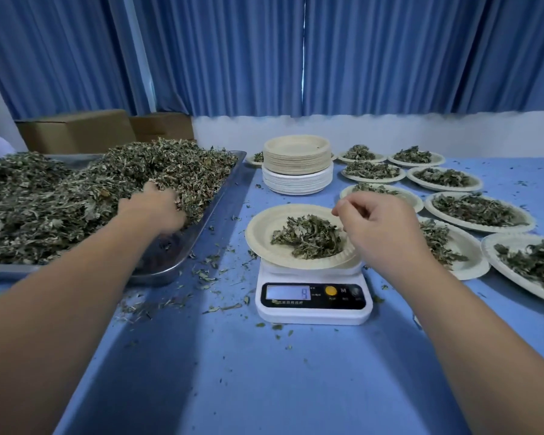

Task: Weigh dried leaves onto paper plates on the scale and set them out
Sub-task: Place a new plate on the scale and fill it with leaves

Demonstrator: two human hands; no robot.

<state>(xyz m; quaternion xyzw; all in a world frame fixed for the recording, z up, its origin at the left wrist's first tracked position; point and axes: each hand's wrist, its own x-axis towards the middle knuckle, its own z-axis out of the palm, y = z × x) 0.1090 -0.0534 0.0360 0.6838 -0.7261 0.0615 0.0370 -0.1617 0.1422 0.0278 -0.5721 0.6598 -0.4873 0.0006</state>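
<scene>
L. hand [157, 205] is far left, blurred, fingers curled down into the heap of dried leaves [76, 196] and closed on a clutch of them. R. hand [380, 227] hangs over the right edge of the paper plate [261, 227] on the scale [313, 312], fingers curled in, thumb tip at forefinger, nothing seen in its grasp. Count: 1 metal tray [157, 274], left, heaped w/ the bulk leaves. 1 scale, centre near, carrying 1 plate w/ a small portion [310, 235] at its middle. 1 stack of plates [297, 164], far centre, tan upper part on white lower part; qty in stack cannot be told. Filled plates [429, 205] set out: 8 on the right in rows running near to far, 2 of them partly behind the R. hand, plus 1 half hidden far left of the stack; each holds one portion. 2 cardboard boxes [76, 130] behind the tray, no print legible. Loose scraps [214, 277] lie on the blue table [264, 372] btwn tray and scale. Writing: scale display [288, 292] shows one digit, approx. "9", not sharp; yellow button [330, 290] w/ "M" just right of it; small print below is unreadable. Blue curtain [390, 51] along the far wall.
</scene>
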